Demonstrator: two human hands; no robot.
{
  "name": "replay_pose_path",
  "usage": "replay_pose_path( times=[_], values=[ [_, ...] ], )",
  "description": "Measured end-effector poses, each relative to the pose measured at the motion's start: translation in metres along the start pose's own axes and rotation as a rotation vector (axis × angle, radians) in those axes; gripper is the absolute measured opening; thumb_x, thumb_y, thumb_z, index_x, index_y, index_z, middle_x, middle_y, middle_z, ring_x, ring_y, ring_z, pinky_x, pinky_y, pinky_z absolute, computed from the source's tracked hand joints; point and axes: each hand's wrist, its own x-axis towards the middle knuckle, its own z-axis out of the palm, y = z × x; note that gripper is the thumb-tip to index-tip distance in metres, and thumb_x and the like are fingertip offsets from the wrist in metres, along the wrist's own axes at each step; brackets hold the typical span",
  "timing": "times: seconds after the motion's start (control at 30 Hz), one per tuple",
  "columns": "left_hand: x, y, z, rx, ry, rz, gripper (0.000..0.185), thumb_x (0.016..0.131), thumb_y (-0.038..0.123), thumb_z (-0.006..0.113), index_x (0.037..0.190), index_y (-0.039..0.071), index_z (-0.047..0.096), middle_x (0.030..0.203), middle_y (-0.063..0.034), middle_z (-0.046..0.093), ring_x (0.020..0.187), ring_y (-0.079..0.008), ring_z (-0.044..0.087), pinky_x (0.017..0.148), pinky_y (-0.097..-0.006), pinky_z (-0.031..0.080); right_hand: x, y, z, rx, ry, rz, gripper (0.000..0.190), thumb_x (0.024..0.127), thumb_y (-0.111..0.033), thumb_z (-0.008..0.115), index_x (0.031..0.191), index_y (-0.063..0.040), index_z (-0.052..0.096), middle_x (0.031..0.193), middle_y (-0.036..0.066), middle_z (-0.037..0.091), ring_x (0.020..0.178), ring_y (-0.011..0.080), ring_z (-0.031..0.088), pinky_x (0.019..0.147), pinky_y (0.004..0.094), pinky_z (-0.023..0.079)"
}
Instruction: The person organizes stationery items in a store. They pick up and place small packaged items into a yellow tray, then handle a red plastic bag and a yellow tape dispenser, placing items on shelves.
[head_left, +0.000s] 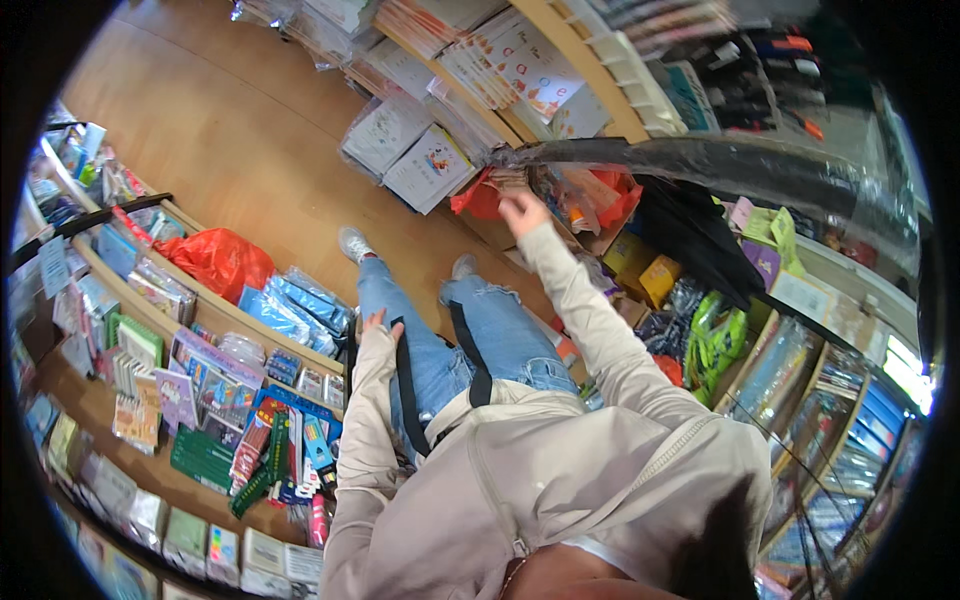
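Observation:
My right hand (525, 214) reaches out over a cardboard box (592, 236) lined with a red plastic bag (478, 196); its fingers look bent, and whether anything is between them cannot be told. Beneath and beyond the fingers lies a small stack of paper items (508, 178). Beside my thigh hangs my left hand (381, 328), its fingers apart and holding nothing, close to a black strap (409, 375) over my jeans. Stacks of booklets in clear wrap (426, 166) stand just past the right hand.
Low shelves on the left carry a red plastic bag (217, 262), blue packets (289, 311) and green boxes (202, 457). To the right are a bright green bag (716, 337), a black cloth (697, 232) and a counter edge wrapped in plastic (675, 161). Wooden floor (202, 127) shows ahead.

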Motion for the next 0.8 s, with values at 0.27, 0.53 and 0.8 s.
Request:
replay_pose_path(
  times=[0.27,0.53,0.8],
  values=[
    [0.049,-0.007,-0.076,-0.294,0.045,-0.012,0.05,0.08,0.014,0.064,0.126,0.005,0.045,0.125,-0.0209,0.045,0.118,-0.0332,0.042,0.102,-0.0386,0.031,0.156,-0.042,-0.017,1.19,0.43,0.945,0.035,0.082,-0.022,0.062,0.11,-0.004,0.05,0.103,0.008,0.055,0.099,0.027,0.052,0.084,0.0396,0.045],
    [0.056,-0.019,-0.093,-0.32,-0.054,-0.06,0.045,0.081,0.012,0.062,0.123,0.004,0.047,0.125,-0.0202,0.044,0.116,-0.0316,0.043,0.1,-0.038,0.032,0.203,0.009,0.004,1.395,0.891,0.855,0.02,0.083,-0.036,0.061,0.099,-0.031,0.051,0.095,0.001,0.051,0.085,0.0192,0.05,0.063,0.0347,0.048],
    [0.065,-0.007,-0.106,-0.305,-0.113,-0.047,0.043,0.085,0.014,0.058,0.124,0.003,0.046,0.124,-0.0207,0.044,0.116,-0.0309,0.042,0.1,-0.0376,0.031,0.213,0.005,0.018,1.559,1.025,0.693,0.01,0.086,-0.028,0.059,0.094,-0.021,0.055,0.086,0.0,0.055,0.075,0.0169,0.051,0.047,0.026,0.043]
  ],
)
